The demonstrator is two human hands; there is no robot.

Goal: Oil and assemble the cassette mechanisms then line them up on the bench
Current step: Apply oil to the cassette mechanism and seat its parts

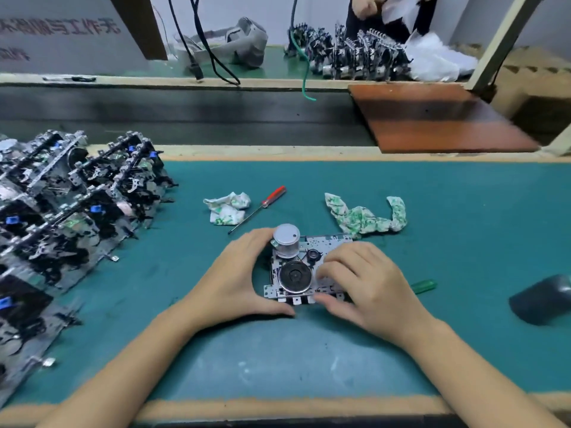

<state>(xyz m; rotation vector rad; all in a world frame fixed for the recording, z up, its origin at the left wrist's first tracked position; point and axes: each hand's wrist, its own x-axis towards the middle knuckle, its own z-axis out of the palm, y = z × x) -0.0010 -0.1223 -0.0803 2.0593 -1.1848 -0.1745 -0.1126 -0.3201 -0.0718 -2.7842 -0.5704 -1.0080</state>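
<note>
Cassette mechanism (pixel 296 273) lies flat on the green counter (pixel 432 242), left hand (pixel 238 276) curled around its motor side, right hand (pixel 361 282) pressing curled fingers onto its plate. Many mechanisms (pixel 71 205) stand lined up at left; this one seems unfinished.

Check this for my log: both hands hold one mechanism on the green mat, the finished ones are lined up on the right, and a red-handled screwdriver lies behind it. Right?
Not quite. In the head view the finished mechanisms are on the left, not the right. The rest holds: the left hand and right hand hold one mechanism on the green mat, the red-handled screwdriver behind it.
</note>
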